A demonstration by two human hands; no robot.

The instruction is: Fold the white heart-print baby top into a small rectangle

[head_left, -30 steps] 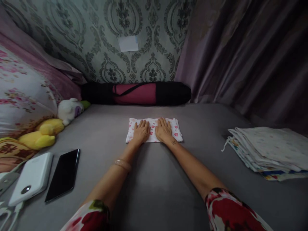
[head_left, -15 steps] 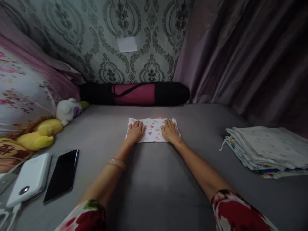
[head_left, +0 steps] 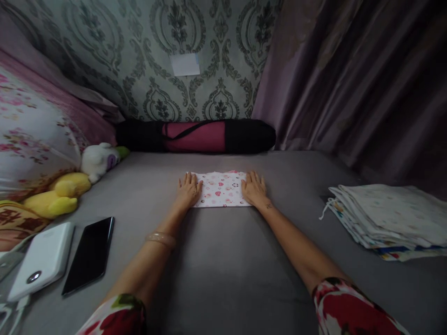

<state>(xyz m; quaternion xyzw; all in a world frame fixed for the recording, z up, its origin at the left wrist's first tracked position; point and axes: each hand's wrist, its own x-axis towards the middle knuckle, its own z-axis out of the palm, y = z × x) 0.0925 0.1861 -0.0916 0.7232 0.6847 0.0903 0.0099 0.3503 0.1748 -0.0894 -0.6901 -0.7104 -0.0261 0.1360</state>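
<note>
A small folded white cloth (head_left: 220,190) with pink heart prints lies flat on the grey bed sheet (head_left: 223,260). My left hand (head_left: 188,189) rests palm down on the cloth's left end, fingers stretched out. My right hand (head_left: 254,189) lies flat on its right end, fingers also spread. Neither hand holds anything.
A stack of folded white cloths (head_left: 387,218) sits at the right. A black phone (head_left: 89,253) and a white power bank (head_left: 42,260) lie at the left. Plush toys (head_left: 70,186) and a floral pillow (head_left: 31,144) are beyond. A black and maroon roll bag (head_left: 195,136) lies along the wall.
Both hands have slid apart from the middle of the cloth out to its two ends, pressing it flat.
</note>
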